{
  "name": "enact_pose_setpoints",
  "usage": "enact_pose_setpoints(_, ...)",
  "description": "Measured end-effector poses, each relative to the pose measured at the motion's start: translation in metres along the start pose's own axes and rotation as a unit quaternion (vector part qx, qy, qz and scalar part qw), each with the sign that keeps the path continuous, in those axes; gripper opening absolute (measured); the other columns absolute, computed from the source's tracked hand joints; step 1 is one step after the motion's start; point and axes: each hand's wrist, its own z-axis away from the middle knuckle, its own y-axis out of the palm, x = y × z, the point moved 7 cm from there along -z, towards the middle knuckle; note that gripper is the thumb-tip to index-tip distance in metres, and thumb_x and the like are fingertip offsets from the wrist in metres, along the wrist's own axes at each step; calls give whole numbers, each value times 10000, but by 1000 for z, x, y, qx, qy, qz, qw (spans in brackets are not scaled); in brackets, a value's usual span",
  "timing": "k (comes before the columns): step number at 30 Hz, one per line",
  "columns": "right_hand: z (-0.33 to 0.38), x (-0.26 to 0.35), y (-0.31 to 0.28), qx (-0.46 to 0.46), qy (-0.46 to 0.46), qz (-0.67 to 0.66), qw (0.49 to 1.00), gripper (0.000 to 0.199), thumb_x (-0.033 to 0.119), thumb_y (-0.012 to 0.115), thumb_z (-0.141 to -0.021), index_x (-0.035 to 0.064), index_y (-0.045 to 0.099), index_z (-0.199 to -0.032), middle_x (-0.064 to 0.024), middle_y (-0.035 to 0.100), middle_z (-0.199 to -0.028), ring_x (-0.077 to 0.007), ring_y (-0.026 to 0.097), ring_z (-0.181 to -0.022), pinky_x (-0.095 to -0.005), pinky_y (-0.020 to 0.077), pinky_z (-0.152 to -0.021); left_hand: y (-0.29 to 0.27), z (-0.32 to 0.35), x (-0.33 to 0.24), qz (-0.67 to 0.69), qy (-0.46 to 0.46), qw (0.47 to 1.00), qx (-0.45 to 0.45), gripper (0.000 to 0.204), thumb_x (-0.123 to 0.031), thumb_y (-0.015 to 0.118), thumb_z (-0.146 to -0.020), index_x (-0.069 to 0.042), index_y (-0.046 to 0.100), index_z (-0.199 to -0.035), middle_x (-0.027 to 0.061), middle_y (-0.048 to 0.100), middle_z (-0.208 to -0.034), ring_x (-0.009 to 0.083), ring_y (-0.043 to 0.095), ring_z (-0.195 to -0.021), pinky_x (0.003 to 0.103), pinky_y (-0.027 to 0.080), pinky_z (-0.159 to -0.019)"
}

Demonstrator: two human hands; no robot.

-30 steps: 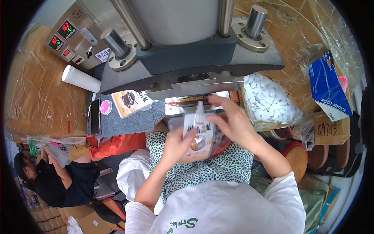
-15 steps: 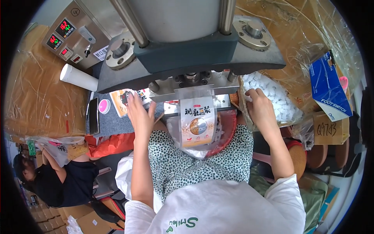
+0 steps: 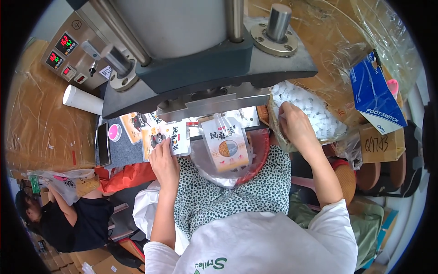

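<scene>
My left hand (image 3: 164, 166) is closed on the near edge of a white-and-orange printed pouch (image 3: 180, 137), lifted beside the press. A similar pouch (image 3: 132, 128) lies behind it on the grey mat. My right hand (image 3: 299, 128) reaches into an opened bag of small white plastic pieces (image 3: 315, 109); its fingers are curled, and what they pinch is hidden. Between my hands, another printed pouch (image 3: 226, 148) tilts below the press bar, slightly blurred, over a red-rimmed basin (image 3: 262, 160) on my lap. The heavy press (image 3: 196, 75) stands over it.
At the left are a control box (image 3: 68, 50) with lit displays, a white cup (image 3: 82, 99), a phone (image 3: 104, 144) and a pink-topped round tub (image 3: 115, 132). A blue carton (image 3: 376, 91) stands at the right. Another person (image 3: 73, 214) sits at lower left.
My left hand has drawn a pouch toward me from the mat. The middle pouch has tilted under the press. The posts stick up further above the press plate. My right hand remains at the white pieces.
</scene>
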Motion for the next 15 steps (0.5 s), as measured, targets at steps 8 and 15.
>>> enact_pose_setpoints(8,14,39,-35,37,45,-307,950,241,-22,617,-963,-27,619,-1205,-155,732,-1145,-246,725,-1025,-367,569,-887,-31,2,-7,176,-80,981,19,168,37,675,-861,20,704,-1026,217,677,-961,424,664,-877,458,534,-763)
enact_pose_setpoints(15,21,130,-2,96,-131,-385,909,213,-49,682,-936,-20,660,-1146,-121,742,-1189,-175,718,-1080,-318,577,-947,-70,2,-75,229,-22,973,3,354,126,612,-735,-24,715,-1038,160,700,-966,366,691,-867,436,545,-761)
